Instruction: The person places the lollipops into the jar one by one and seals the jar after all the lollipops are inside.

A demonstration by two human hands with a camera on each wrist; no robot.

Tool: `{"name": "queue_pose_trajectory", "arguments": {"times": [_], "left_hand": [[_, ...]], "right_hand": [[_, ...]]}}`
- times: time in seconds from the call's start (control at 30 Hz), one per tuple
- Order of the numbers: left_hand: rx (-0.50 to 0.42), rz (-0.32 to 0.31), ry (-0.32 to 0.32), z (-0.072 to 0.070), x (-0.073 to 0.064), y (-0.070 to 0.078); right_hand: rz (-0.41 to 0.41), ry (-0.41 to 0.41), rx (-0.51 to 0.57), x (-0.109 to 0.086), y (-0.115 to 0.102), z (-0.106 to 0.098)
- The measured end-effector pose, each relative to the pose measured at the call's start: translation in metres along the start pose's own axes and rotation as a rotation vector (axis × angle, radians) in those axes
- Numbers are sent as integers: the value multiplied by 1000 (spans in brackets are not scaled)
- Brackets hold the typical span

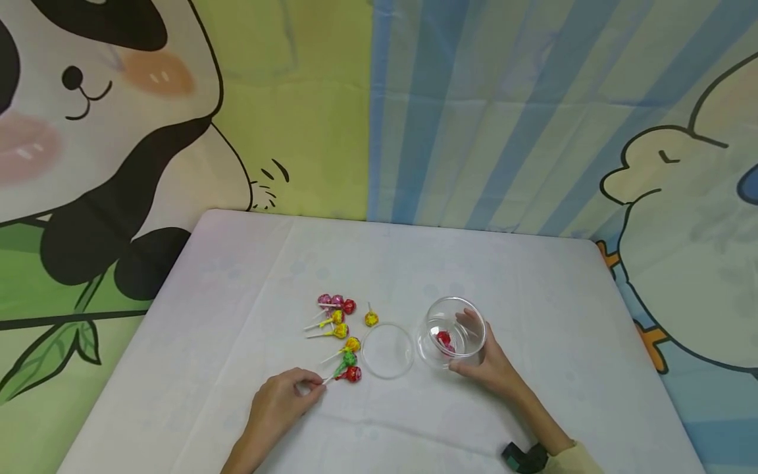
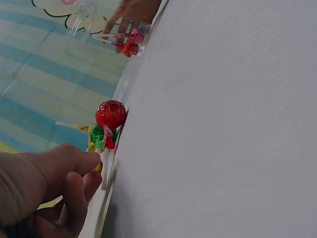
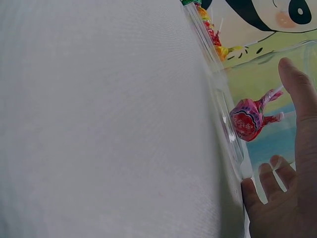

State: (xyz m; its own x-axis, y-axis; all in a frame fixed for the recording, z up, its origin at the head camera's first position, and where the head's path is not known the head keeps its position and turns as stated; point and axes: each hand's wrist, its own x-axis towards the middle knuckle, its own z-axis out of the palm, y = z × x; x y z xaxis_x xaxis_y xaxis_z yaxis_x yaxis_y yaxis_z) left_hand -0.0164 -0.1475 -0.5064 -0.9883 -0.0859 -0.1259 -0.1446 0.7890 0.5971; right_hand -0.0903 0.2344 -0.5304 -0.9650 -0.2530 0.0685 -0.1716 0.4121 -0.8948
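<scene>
My left hand [image 1: 284, 398] pinches the white stick of a green lollipop [image 1: 349, 359] between thumb and forefinger, low over the table. Right beside it lies a red lollipop [image 2: 110, 114], its stick close to the fingertips. My right hand [image 1: 488, 362] grips a clear round jar [image 1: 456, 299] from the right side, fingers and thumb around its wall. Inside the jar are a red lollipop [image 1: 443, 338] and a pink one [image 3: 246, 117]. A clear round lid [image 1: 387, 378] lies flat between the jar and the loose lollipops.
Several pink, red and yellow lollipops [image 1: 340, 331] lie in a loose column left of the lid, sticks mostly pointing left. One yellow lollipop [image 1: 371, 319] lies just above the lid. A white cloth covers the table [image 1: 503, 263]; a cartoon-printed backdrop [image 1: 331, 118] hangs behind.
</scene>
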Motion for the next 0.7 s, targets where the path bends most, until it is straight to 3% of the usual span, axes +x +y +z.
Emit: {"name": "queue_pose_trajectory", "arguments": {"times": [0.3, 0.43, 0.6, 0.7], "left_hand": [[-105, 22, 36, -2, 4, -8], [-148, 10, 20, -5, 6, -9], [-183, -74, -23, -6, 7, -10], [-287, -142, -14, -3, 10, -13]], "right_hand": [[16, 0, -29, -1, 1, 0], [12, 6, -18, -2, 2, 0], [-1, 4, -10, -1, 3, 0], [-4, 2, -13, -1, 3, 0]]}}
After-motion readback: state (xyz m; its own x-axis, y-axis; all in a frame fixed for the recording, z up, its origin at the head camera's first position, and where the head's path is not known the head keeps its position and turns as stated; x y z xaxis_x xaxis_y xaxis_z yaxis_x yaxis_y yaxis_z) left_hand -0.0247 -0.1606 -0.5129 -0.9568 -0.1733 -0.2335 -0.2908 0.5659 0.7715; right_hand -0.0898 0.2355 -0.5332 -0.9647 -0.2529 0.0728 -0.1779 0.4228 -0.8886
